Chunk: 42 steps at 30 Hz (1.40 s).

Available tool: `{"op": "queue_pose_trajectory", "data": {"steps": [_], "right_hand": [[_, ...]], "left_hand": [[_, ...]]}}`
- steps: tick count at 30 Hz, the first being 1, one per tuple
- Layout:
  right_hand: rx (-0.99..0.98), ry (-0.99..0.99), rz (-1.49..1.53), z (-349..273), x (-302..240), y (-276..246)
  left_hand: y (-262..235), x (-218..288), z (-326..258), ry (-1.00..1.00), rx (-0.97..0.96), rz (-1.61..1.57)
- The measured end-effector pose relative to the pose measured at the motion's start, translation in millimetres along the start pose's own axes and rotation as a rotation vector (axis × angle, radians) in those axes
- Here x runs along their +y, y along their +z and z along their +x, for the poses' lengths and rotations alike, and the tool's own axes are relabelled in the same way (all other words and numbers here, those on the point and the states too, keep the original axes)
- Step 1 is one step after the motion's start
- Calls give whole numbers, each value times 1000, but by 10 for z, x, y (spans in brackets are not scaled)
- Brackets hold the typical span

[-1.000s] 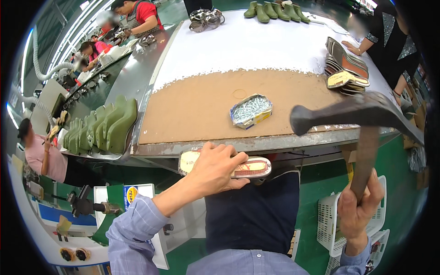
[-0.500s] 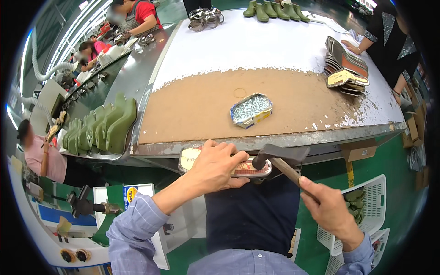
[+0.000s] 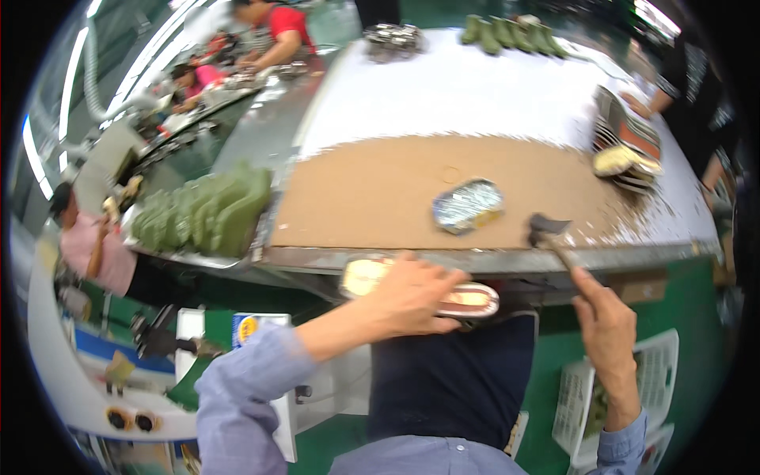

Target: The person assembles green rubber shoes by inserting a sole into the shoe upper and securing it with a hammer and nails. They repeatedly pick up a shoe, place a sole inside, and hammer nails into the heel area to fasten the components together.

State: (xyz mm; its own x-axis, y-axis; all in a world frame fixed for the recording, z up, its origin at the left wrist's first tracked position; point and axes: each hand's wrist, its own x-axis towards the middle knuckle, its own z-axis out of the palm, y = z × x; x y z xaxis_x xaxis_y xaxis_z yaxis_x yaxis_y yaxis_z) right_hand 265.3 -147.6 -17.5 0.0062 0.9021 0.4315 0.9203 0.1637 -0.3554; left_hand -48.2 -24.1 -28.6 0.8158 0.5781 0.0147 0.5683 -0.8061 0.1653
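Note:
My left hand (image 3: 408, 297) is closed over the middle of a shoe sole (image 3: 476, 300) and hides that part. The sole lies bottom-up by the table's front edge, pale yellow and reddish brown inside a light rim. What supports it from below is hidden. My right hand (image 3: 608, 317) grips the wooden handle of a hammer (image 3: 548, 228), off to the right of the sole and not touching it. The dark hammer head appears over the table's front edge. Behind the sole, a small open box of shiny nails (image 3: 469, 207) sits on the table.
A brown board (image 3: 356, 190) and white sheet cover the table. Stacked soles (image 3: 629, 158) lie at its right, green shoe lasts (image 3: 514, 36) at its far edge. Green shapes (image 3: 214, 210) stand on the left bench. White crates (image 3: 661, 364) are at lower right. Several people are nearby.
The hammer has lifted off the sole and swung up and to the right with my right hand. My left hand stays on the sole. The whole view has shifted and blurred.

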Motion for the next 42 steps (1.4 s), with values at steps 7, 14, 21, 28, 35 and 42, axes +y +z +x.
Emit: {"op": "queue_pose_trajectory", "data": {"steps": [7, 14, 21, 28, 35, 42], "right_hand": [[-31, 134, -326, 18, 1188, 738], [46, 90, -271, 85, 1170, 825], [53, 81, -261, 161, 1043, 870], [95, 82, -325, 106, 1030, 877], [86, 79, -350, 177, 878, 830], [113, -16, -312, 363, 1027, 981]], "left_hand": [[-326, 118, 178, -82, -61, -136], [-634, -838, -848, -641, 771, -1217], [461, -1964, -2035, -953, 1378, -570], [605, -1898, -1831, -1240, 1327, -180], [643, -1893, -1886, -1268, 1283, -51], [371, -2042, -1715, -1443, 1096, -72]]}}
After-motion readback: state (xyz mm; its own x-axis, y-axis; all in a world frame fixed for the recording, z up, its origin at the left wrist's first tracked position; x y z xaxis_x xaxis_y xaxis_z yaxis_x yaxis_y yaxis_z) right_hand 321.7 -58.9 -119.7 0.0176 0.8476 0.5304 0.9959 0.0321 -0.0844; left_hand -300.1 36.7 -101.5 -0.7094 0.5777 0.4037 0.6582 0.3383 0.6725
